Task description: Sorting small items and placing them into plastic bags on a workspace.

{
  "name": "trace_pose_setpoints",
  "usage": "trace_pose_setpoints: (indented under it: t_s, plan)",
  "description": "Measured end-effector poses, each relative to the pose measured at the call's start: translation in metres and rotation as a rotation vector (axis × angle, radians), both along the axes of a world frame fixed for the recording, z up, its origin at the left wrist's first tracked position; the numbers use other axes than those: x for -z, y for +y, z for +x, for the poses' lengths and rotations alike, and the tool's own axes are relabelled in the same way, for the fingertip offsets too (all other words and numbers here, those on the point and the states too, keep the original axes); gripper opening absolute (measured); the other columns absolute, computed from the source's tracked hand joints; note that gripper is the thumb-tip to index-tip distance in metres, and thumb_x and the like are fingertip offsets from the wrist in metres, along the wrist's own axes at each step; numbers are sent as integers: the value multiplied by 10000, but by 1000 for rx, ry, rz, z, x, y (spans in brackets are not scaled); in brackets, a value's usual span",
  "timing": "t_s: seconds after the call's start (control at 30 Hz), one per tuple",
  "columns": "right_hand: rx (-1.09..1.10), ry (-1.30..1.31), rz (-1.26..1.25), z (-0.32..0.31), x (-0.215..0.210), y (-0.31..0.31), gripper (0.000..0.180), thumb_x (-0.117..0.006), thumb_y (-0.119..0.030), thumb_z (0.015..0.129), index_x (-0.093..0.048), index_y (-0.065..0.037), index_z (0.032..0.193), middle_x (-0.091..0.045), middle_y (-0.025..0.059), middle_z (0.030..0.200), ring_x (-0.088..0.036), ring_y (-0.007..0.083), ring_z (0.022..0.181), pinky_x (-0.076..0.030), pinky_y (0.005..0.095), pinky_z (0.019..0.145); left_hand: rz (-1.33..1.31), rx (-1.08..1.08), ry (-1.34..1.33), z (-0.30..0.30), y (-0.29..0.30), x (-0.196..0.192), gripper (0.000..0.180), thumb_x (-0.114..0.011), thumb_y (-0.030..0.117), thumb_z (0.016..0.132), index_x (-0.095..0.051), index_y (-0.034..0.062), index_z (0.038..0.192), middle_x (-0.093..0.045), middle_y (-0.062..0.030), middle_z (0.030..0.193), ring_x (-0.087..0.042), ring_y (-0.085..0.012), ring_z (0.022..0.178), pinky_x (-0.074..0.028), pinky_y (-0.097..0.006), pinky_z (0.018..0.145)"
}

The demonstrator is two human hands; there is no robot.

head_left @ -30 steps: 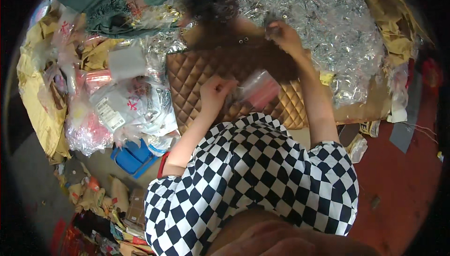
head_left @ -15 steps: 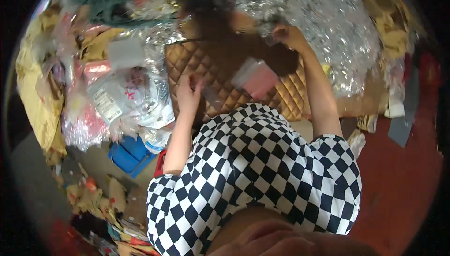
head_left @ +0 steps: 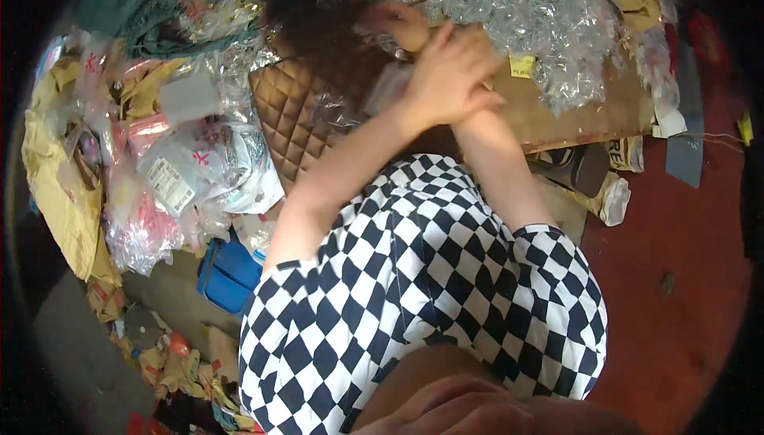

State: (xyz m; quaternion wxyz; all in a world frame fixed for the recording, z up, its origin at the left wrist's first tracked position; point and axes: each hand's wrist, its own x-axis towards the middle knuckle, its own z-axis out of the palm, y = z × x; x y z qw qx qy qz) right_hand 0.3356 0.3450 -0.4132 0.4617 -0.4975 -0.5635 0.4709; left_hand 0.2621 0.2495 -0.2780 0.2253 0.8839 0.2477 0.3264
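My left hand (head_left: pixel 446 77) reaches across to the right and overlaps my right hand (head_left: pixel 481 49) and its wrist. Motion blur and the overlap hide most of the fingers, so I cannot make out anything held. A whitish translucent plastic bag (head_left: pixel 388 89) lies just left of the hands. Crumpled clear plastic (head_left: pixel 336 110) rests further left on the brown quilted pad (head_left: pixel 278 97). Right beside the hands is a small yellow tag (head_left: pixel 522 66), at the edge of a large heap of shiny silver tinsel-like strands (head_left: pixel 549 21).
Left of the pad are clear plastic bags (head_left: pixel 207 156), a grey square (head_left: pixel 189 97) and yellow-brown paper (head_left: pixel 56 172). A blue plastic container (head_left: pixel 227 280) sits below. Dark footwear (head_left: pixel 577 166) lies under the tan board's edge (head_left: pixel 581 120). A dark blurred shape (head_left: pixel 306 5) stands at the far side.
My left hand has swung right, from the pad's left side onto my right hand. My right hand has moved slightly left. The pink packet no longer shows.
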Motion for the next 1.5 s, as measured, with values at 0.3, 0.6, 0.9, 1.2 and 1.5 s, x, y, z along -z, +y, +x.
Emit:
trace_pose_setpoints:
  t_s: [0.3,0.6,0.9,1.2,1.5]
  plan:
    - [10,-267,-138,18,-55,-42,207,-667,-115,847,-677,-57,1046,-678,22,999,-594,101,915,-461,250,829,-194,492,-195,-2,-50,25,610,-538,512,825,-513,148,1314,-478,-60,1380,-420,-277,1295,-297,-494,1083]
    - [244,-194,-126,61,-22,-25,167,-681,-104,810,-712,-93,975,-700,69,946,-630,159,851,-488,294,788,-736,-400,283,-70,-10,15,628,-671,379,774,-502,59,1287,-485,-192,1316,-443,-370,1224,-343,-454,1030]
    - [418,317,-419,88,-68,-26,348,-671,-215,837,-584,-74,1143,-644,76,1050,-605,189,970,-477,347,852,-439,-421,538,-177,-52,114,430,-593,74,781,-565,81,1210,-580,-198,1136,-548,-372,1043,-434,-475,906]
    - [-238,-785,145,42,52,31,481,-685,-108,778,-538,-85,1235,-547,237,1218,-553,379,1103,-465,441,910,-238,-928,318,-232,-44,162,287,-676,185,759,-579,16,969,-572,-177,938,-531,-361,903,-422,-452,760]
    - [-227,-1107,184,3,20,-22,493,-614,-355,842,-520,-11,1183,-553,214,1118,-535,404,1020,-461,456,861,-406,-754,190,-261,-81,125,231,-712,188,709,-679,94,917,-629,-108,772,-568,-324,842,-410,-475,802]
